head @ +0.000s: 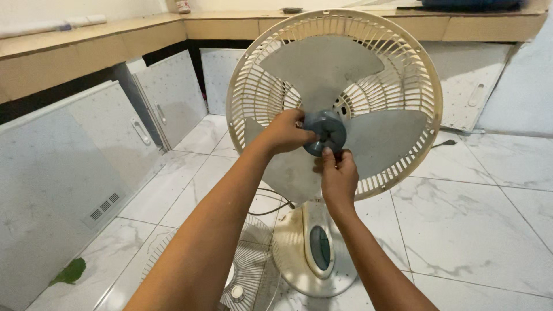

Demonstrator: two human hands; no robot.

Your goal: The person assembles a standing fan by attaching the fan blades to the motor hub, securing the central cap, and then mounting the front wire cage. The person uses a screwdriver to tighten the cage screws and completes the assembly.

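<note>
The grey blade hub sits at the centre of the standing fan, directly between the two hands. The left hand comes at it from the left side, fingers curled and closed around the hub's rim. The right hand is just below the hub, its thumb and fingertips pressed up against the lower edge, pinching it.

Three grey blades spread out from the hub: one above both hands, one to the right of the right hand, one below the left hand and partly behind the right wrist. Behind the blades stands the cream rear guard, ringing both hands. Below the right forearm is the fan's round base with an oval control panel, resting on the white marble floor. Under the left forearm lies a loose wire front guard flat on the floor. Far to the left of the left arm, grey cabinet doors lean under a tan surface.
</note>
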